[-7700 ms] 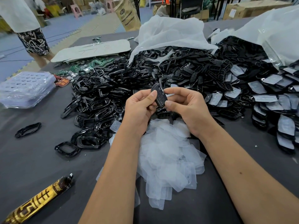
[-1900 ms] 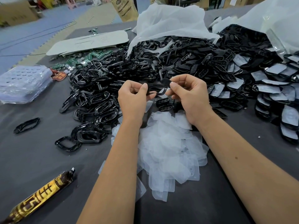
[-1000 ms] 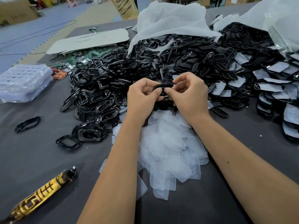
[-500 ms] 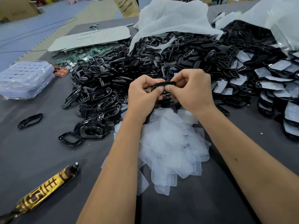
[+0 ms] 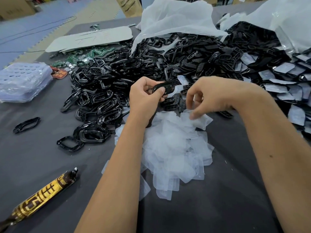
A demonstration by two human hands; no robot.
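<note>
So we've got a big dark grey cloth-covered table [image 5: 42, 157], and most of its far half is buried under a huge heap of glossy black plastic frames and shells [image 5: 107, 91]. A crumpled white plastic bag [image 5: 176, 19] is draped over the back of that heap. Off to the right sits a spread of black pieces already in clear sleeves [image 5: 282, 88]. Right in front of us, touching the near edge of the black heap, is a loose pile of empty clear plastic sleeves [image 5: 171, 148]. On the left edge there's a stack of clear blister trays [image 5: 23, 81], behind it a flat grey card sheet [image 5: 90, 39], and near the bottom left corner lies a gold-and-brown tube [image 5: 42, 195]. The hands are apart. Our left hand [image 5: 144, 96] is up above the near edge of the heap with thumb and fingers pinching a small black oval key-fob shell [image 5: 164, 87], clear of the table. Our right hand [image 5: 213, 96] is lower, with its fingers curled and its tips down at the top of the sleeve pile. It's too blurred to tell if it actually has a sleeve. One lone black plastic ring frame [image 5: 26, 125] lies by itself, well left of the heap.
</note>
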